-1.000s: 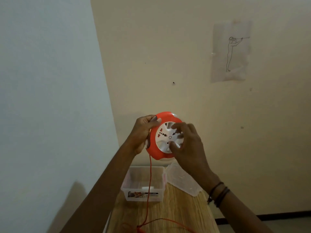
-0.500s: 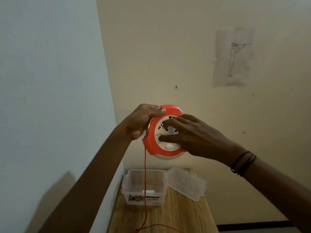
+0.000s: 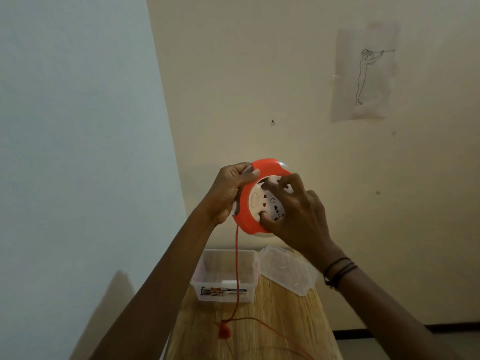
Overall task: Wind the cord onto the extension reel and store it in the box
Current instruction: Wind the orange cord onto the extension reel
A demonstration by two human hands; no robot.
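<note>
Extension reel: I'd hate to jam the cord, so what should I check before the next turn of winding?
1. Left hand has a grip on the extension reel rim: ok.
2. Right hand has its fingers on the white centre disc: ok.
3. Cord hangs free from the reel to the table: ok.
4. Cord fully wound: not ok, slack lies on the table.
5. Red lump on the cord is a plug, not a knot: cannot tell.
6. Box is open, with its lid off beside it: ok.
</note>
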